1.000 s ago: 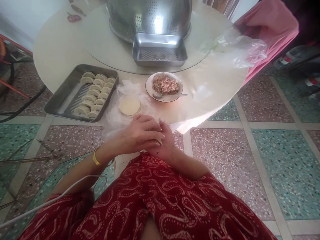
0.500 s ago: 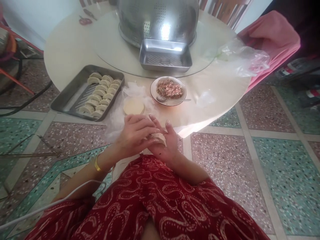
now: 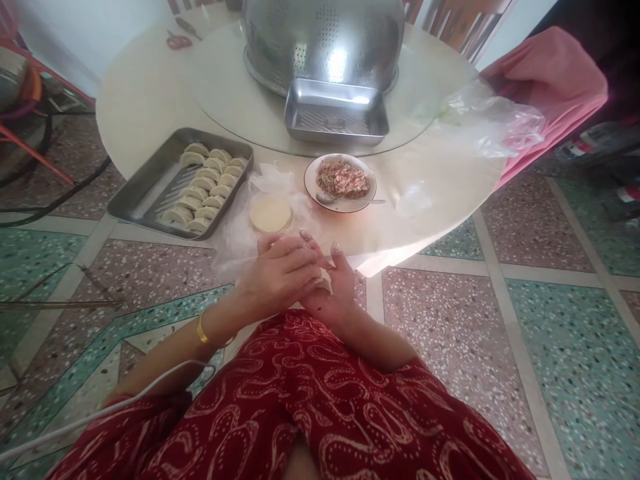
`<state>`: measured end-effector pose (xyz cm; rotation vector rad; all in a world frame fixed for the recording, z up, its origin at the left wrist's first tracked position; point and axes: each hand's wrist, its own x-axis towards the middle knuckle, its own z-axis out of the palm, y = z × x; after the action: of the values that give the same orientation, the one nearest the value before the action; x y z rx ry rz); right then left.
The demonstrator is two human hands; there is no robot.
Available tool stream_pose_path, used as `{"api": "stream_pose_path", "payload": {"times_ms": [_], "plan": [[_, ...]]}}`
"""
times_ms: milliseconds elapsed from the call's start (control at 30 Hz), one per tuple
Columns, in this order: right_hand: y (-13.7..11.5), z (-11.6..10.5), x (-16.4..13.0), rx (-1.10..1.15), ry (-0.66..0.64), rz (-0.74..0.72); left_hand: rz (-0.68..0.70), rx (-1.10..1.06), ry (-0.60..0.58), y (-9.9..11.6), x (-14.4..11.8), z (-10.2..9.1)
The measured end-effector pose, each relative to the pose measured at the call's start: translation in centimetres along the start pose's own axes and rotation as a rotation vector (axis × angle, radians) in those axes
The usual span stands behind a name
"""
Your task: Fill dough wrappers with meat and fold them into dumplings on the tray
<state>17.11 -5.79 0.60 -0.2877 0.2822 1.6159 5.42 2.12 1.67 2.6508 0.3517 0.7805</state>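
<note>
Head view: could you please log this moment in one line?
left hand: partly covering dumpling | right hand: supporting dumpling | spoon: in bowl

The left hand (image 3: 287,270) curls over the upturned right hand (image 3: 343,288), forearms (image 3: 167,353) angled inward.

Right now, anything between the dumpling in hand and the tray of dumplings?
The left hand covers the left part of the dumpling; past it, thin plastic lies low beside the tray. Nothing tall shows between them.
</note>
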Motion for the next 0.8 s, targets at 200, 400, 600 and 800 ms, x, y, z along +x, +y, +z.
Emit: {"api": "stream_pose_path", "payload": {"times_ms": [200,400,600,800], "plan": [[0.2,0.2,-0.1,-0.134,0.008,-0.076,0.064,0.183,0.162,0.7,-0.4,-0.6],[0.6,-0.2,0.3,-0.235,-0.014,-0.12,0.011,0.157,0.159,0.9,-0.9,-0.1],[0.6,0.1,0.3,-0.228,0.014,-0.125,0.08,0.192,0.175,1.2,-0.7,0.1],[0.7,-0.1,0.3,-0.202,-0.001,-0.118,0.106,0.166,0.16,0.9,-0.8,-0.1]]}}
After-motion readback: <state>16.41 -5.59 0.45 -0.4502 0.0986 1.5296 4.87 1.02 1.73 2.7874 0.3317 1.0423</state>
